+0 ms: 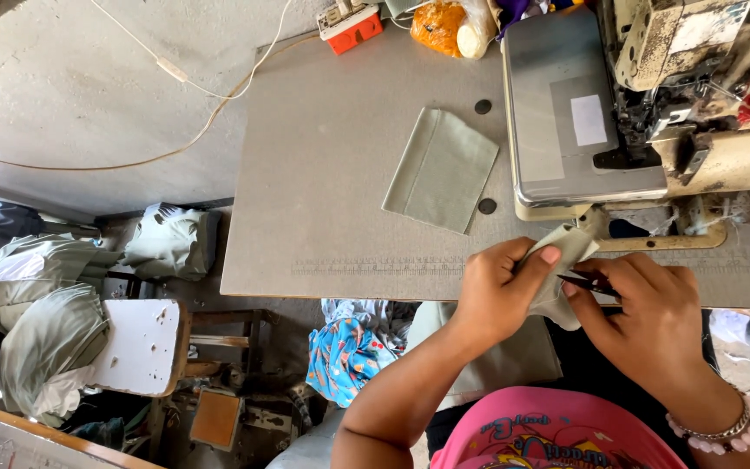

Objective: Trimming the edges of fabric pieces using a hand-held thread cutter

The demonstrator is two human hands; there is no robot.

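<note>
A small pale grey-green fabric piece [566,260] is pinched in the left hand [501,291] at the grey table's [323,200] near edge, just before the sewing machine [653,104]. The right hand [648,313] is closed on a thin dark tool [588,282], judged to be trimming threads; steady, close cuts seem called for. A flat rectangular grey-green cloth panel [442,169] lies mid-table, with bare room left of it.

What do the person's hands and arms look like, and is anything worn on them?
Both arms are bare, with no sleeves reaching the forearms. The left hand wears no ring, glove or band that can be seen. The right hand is also ungloved; at its wrist sits a beaded bracelet of pale pink and silvery beads. Fingernails look short and unpainted.
</note>
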